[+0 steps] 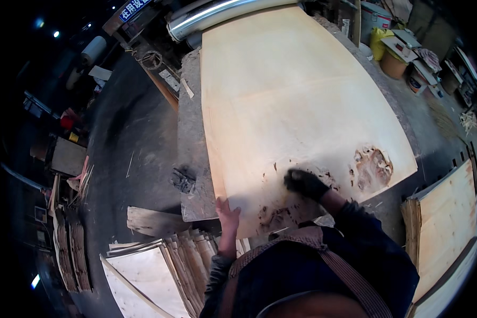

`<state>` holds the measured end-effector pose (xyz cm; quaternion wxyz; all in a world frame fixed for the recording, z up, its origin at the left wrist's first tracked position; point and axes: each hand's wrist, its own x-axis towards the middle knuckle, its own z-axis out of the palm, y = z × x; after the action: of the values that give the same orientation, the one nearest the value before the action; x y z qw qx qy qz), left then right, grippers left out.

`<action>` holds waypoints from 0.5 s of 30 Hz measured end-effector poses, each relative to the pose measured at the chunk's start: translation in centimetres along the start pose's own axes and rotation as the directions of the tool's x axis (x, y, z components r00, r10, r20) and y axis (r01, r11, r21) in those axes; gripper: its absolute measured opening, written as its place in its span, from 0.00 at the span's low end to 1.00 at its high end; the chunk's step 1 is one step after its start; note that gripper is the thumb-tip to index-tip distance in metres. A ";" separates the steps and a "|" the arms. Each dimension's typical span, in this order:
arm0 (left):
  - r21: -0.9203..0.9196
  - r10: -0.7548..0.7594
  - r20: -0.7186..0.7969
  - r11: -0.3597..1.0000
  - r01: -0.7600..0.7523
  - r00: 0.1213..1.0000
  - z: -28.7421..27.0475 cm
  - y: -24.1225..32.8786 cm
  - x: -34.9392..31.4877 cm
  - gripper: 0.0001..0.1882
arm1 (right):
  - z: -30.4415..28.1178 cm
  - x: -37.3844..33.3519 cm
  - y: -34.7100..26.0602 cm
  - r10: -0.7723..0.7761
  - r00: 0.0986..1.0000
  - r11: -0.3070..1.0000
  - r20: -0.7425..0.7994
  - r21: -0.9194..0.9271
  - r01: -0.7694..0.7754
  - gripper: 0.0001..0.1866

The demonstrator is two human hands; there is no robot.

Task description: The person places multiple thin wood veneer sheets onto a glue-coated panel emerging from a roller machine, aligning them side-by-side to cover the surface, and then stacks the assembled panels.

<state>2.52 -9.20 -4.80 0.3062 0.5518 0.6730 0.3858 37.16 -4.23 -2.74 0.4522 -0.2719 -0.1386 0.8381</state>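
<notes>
Big veneer sheet [297,100] lies flat across the tabletop [191,138]. My bare left hand [227,212] rests open on its near edge; gloved right hand [303,183] presses fingers by the damaged patch [373,167]. Looks thin, floppy, brittle imo, so I'd grip near corners w/ both hands.
</notes>
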 end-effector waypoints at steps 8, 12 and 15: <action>-0.691 -0.166 0.182 0.680 0.246 0.969 -2.2 9.2 -0.2 0.19 | 0.1 -11.1 5.6 0.217 0.975 0.969 0.058 0.113 -0.222 0.16; -0.749 -0.130 0.210 0.616 0.244 0.969 -3.2 12.2 -0.1 0.21 | -1.9 -13.7 5.8 0.118 0.991 0.981 0.056 0.148 -0.125 0.16; -0.786 -0.126 0.202 0.571 0.238 0.971 -4.9 15.5 -0.2 0.22 | 2.4 -17.6 2.9 0.097 0.972 0.994 -0.212 0.060 -0.087 0.18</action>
<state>6.33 -8.83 10.98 0.6013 0.3043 0.4584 0.5794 41.58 -20.43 3.64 0.4319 -0.3555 -0.0552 0.8271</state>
